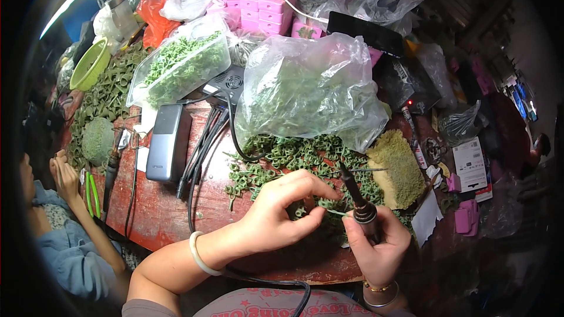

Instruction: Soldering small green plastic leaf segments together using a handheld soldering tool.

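Note:
My right hand point(379, 243) is wrapped round a black soldering-iron-like tool point(364, 211), its narrow end pointing up and away from me. A thin pale-green strip point(337, 212) runs between my right thumb and my left fingertips. My left hand point(282, 202) reaches in from the left, thumb and index curved round a small green piece point(330, 204); its exact shape is hard to make out. Many small green curled pieces point(258, 173) lie loose on the red table point(217, 214) just beyond both hands. A yellow-green textured pad point(396, 170) lies right of them.
A large clear bag point(305, 88) of green pieces stands beyond the pile. Left of it are a clear tub point(182, 61), a grey power bank point(167, 147) and black cables point(205, 147). Pink boxes point(267, 9) stack behind. At far left are a co-worker's hand point(64, 173) and green-handled pliers point(92, 195).

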Action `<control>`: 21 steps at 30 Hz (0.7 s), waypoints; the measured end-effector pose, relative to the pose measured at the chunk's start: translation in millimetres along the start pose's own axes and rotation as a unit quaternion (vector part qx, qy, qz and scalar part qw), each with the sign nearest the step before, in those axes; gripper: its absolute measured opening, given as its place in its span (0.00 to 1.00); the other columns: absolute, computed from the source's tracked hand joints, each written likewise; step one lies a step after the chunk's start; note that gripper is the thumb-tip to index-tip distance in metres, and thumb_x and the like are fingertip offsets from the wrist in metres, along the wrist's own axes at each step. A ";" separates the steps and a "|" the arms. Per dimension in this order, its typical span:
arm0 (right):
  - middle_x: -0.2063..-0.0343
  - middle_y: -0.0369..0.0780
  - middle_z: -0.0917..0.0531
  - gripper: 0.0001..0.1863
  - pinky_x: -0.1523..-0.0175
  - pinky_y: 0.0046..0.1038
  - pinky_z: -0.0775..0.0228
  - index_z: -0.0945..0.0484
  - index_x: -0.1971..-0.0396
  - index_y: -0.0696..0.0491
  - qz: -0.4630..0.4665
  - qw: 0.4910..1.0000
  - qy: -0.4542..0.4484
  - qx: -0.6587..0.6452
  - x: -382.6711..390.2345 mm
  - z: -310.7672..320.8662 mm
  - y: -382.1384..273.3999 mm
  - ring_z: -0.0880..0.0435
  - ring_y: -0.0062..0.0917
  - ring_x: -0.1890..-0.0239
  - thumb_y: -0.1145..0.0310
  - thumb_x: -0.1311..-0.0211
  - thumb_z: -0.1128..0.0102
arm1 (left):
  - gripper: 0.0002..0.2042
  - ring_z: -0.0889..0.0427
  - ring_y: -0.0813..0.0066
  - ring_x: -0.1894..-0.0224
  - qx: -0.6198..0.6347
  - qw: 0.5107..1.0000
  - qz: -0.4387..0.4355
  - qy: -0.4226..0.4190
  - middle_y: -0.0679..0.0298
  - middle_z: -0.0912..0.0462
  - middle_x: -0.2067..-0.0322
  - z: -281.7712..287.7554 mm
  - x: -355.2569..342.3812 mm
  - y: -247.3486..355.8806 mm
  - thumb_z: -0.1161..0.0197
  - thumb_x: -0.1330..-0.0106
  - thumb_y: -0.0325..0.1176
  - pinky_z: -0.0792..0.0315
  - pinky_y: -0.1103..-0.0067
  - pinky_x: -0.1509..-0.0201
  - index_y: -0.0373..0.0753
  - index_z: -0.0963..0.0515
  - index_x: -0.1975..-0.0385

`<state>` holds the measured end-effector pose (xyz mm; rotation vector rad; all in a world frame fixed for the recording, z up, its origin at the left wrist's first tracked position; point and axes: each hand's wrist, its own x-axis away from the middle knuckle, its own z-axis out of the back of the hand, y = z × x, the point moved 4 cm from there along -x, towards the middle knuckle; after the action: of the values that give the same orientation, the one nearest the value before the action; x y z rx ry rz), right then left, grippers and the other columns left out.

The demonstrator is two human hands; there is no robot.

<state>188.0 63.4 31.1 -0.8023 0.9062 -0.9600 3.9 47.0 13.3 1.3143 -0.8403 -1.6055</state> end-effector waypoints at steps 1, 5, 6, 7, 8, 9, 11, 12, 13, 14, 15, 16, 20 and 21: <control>0.85 0.29 0.26 0.10 0.79 0.16 0.45 0.21 0.69 0.56 -0.031 0.999 0.002 -0.023 0.2 0.9 2.9 0.34 0.09 0.84 0.78 0.52 0.30 | 0.11 0.22 0.72 0.65 0.006 1.000 0.013 0.005 0.62 0.19 0.63 1.6 -0.4 1.6 0.38 0.44 0.21 0.27 0.79 0.63 0.36 0.21 0.61; 0.85 0.28 0.26 0.09 0.79 0.15 0.46 0.20 0.68 0.56 -0.052 0.997 -0.011 -0.050 -5.0 -3.7 -13.0 0.34 0.07 0.83 0.78 0.50 0.30 | 0.11 0.21 0.72 0.64 0.014 1.000 0.007 -0.007 0.61 0.19 0.62 -0.7 2.0 -6.4 0.38 0.44 0.22 0.27 0.79 0.63 0.36 0.21 0.60; 0.85 0.28 0.26 0.09 0.79 0.15 0.46 0.20 0.68 0.56 -0.053 0.997 -0.009 -0.050 -3.7 -2.9 -11.5 0.34 0.07 0.83 0.78 0.50 0.30 | 0.11 0.21 0.71 0.65 0.010 1.000 -0.007 -0.006 0.61 0.19 0.62 -1.1 1.5 -3.9 0.38 0.44 0.21 0.27 0.79 0.64 0.35 0.21 0.60; 0.82 0.27 0.26 0.08 0.76 0.13 0.46 0.21 0.68 0.57 -0.038 0.998 -0.017 -0.040 -1.6 -2.8 -9.3 0.35 0.06 0.81 0.80 0.48 0.32 | 0.11 0.21 0.71 0.65 0.011 1.000 -0.007 -0.007 0.61 0.19 0.62 -1.2 1.3 -3.6 0.38 0.44 0.21 0.27 0.79 0.64 0.35 0.21 0.60; 0.79 0.26 0.27 0.06 0.74 0.12 0.47 0.21 0.69 0.58 -0.024 0.999 -0.024 -0.031 -0.1 -3.4 -7.0 0.35 0.05 0.78 0.81 0.46 0.33 | 0.11 0.21 0.72 0.65 0.017 1.000 -0.006 -0.006 0.61 0.19 0.62 -0.8 1.3 -3.6 0.38 0.44 0.21 0.27 0.80 0.64 0.35 0.21 0.60; 0.79 0.26 0.27 0.06 0.74 0.12 0.47 0.21 0.69 0.58 -0.024 0.999 -0.023 -0.031 0.1 -3.7 -2.5 0.35 0.05 0.78 0.81 0.46 0.33 | 0.11 0.21 0.73 0.66 0.023 1.000 -0.006 -0.004 0.61 0.19 0.62 -0.7 0.5 -3.3 0.38 0.44 0.21 0.27 0.80 0.64 0.35 0.21 0.60; 0.81 0.29 0.23 0.08 0.75 0.16 0.40 0.20 0.68 0.57 0.004 0.999 0.036 -0.025 -0.3 0.0 2.9 0.31 0.09 0.80 0.78 0.47 0.32 | 0.11 0.23 0.80 0.68 0.062 0.996 0.056 -0.009 0.64 0.18 0.62 -0.6 0.3 -1.4 0.37 0.42 0.23 0.28 0.83 0.65 0.35 0.21 0.59; 0.81 0.29 0.24 0.07 0.74 0.16 0.39 0.20 0.68 0.57 -0.013 0.999 0.040 -0.029 -1.6 0.7 -1.5 0.30 0.09 0.79 0.78 0.46 0.32 | 0.11 0.24 0.81 0.69 0.091 0.994 0.066 -0.009 0.65 0.18 0.62 -2.1 0.8 -4.2 0.36 0.42 0.24 0.29 0.83 0.65 0.36 0.21 0.59; 0.81 0.29 0.24 0.07 0.74 0.16 0.39 0.20 0.68 0.57 -0.013 0.999 0.039 -0.029 -1.6 1.1 -0.1 0.30 0.09 0.79 0.78 0.46 0.32 | 0.11 0.24 0.83 0.69 0.120 0.990 0.077 -0.010 0.66 0.18 0.63 -3.1 1.1 -6.1 0.34 0.41 0.25 0.29 0.84 0.65 0.36 0.21 0.59; 0.81 0.29 0.24 0.07 0.74 0.16 0.39 0.20 0.68 0.57 -0.027 0.998 0.034 -0.039 -1.3 1.9 3.2 0.30 0.09 0.79 0.77 0.46 0.31 | 0.11 0.24 0.83 0.69 0.119 0.990 0.077 -0.009 0.66 0.18 0.63 -2.7 1.3 -6.0 0.34 0.41 0.25 0.29 0.84 0.65 0.36 0.21 0.59; 0.81 0.28 0.24 0.07 0.74 0.16 0.39 0.20 0.68 0.57 -0.041 0.998 0.031 -0.047 -0.8 2.6 5.7 0.30 0.09 0.78 0.77 0.46 0.31 | 0.11 0.25 0.83 0.70 0.135 0.987 0.083 -0.015 0.67 0.19 0.63 -2.9 1.3 -5.9 0.33 0.41 0.26 0.29 0.84 0.65 0.36 0.21 0.59; 0.81 0.28 0.24 0.07 0.74 0.16 0.39 0.20 0.68 0.57 -0.041 0.998 0.032 -0.047 -1.0 2.2 5.9 0.30 0.09 0.78 0.77 0.46 0.31 | 0.11 0.25 0.84 0.70 0.151 0.984 0.089 -0.022 0.68 0.19 0.63 -3.4 1.3 -5.7 0.32 0.41 0.27 0.29 0.84 0.64 0.36 0.21 0.59; 0.80 0.28 0.24 0.08 0.73 0.15 0.39 0.21 0.67 0.58 -0.062 0.995 0.012 -0.074 -1.0 0.1 5.7 0.30 0.08 0.77 0.77 0.46 0.31 | 0.11 0.26 0.85 0.69 0.176 0.979 0.102 -0.019 0.69 0.19 0.63 -2.6 1.8 -7.0 0.31 0.41 0.27 0.30 0.84 0.62 0.36 0.21 0.59; 0.79 0.28 0.23 0.09 0.72 0.15 0.37 0.22 0.66 0.58 -0.070 0.996 0.004 -0.061 -1.0 -0.2 5.5 0.29 0.08 0.76 0.77 0.46 0.31 | 0.11 0.26 0.85 0.69 0.184 0.977 0.108 -0.012 0.69 0.20 0.63 -1.3 3.0 -9.5 0.32 0.40 0.27 0.30 0.85 0.61 0.36 0.21 0.59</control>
<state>189.4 66.3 26.5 -0.9770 0.9315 -1.0383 3.1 47.9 3.3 1.4005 -1.2970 -1.3369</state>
